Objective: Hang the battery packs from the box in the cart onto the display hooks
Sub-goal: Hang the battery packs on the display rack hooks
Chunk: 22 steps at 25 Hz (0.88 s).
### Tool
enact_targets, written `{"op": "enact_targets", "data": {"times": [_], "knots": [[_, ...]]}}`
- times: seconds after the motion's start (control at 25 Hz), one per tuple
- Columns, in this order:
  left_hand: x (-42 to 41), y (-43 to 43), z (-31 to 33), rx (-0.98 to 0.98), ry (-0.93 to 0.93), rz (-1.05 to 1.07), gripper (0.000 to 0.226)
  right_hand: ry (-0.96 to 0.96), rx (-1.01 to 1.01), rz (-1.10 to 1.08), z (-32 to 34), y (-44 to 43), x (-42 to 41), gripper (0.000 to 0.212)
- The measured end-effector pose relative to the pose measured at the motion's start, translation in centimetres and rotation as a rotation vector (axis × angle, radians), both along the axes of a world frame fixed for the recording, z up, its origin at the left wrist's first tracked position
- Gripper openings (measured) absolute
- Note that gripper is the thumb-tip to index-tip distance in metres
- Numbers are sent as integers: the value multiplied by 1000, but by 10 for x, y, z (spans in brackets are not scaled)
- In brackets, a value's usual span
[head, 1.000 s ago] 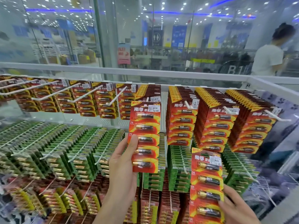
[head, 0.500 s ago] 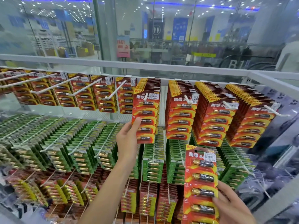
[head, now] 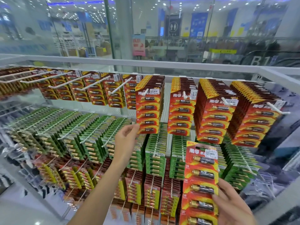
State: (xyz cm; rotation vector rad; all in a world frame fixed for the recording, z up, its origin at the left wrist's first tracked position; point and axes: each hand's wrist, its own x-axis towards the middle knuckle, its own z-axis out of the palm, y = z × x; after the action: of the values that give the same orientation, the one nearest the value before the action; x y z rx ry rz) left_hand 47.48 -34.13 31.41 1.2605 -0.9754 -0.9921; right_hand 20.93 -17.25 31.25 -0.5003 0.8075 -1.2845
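A red pack of thin batteries [head: 147, 111] hangs at the front of a full top-row hook [head: 146, 92], whose white tip pokes through its hole. My left hand [head: 125, 140] reaches up with relaxed fingers, its fingertips touching that pack's lower left corner. At the lower right, my right hand [head: 233, 208] grips a second red pack with thicker batteries [head: 201, 181] by its right edge, holding it upright in front of the green rows. The cart and its box are out of view.
Three more full red stacks [head: 215, 111] hang to the right. Long, mostly bare white hooks [head: 65, 82] jut out at the upper left. Green packs [head: 68, 135] fill the middle row and mixed red-yellow packs [head: 152, 192] the bottom. A white rail [head: 162, 65] and glass stand behind.
The thin-battery pack went from my left hand's grip up onto the top-row hook. My left hand has loosened to a fingertip touch at its corner. The right hand's pack has stayed put.
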Motion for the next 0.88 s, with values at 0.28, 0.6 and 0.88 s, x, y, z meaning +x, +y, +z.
{"op": "enact_targets", "data": {"times": [0.28, 0.6, 0.88], "knots": [[26, 76, -39, 87, 16, 54, 20, 31, 46, 23, -18, 15, 12, 84], [73, 117, -49, 180, 152, -61, 57, 34, -34, 4, -13, -5, 68, 48], [153, 107, -45, 157, 231, -175, 41, 275, -87, -193, 20, -48, 173, 34]]}}
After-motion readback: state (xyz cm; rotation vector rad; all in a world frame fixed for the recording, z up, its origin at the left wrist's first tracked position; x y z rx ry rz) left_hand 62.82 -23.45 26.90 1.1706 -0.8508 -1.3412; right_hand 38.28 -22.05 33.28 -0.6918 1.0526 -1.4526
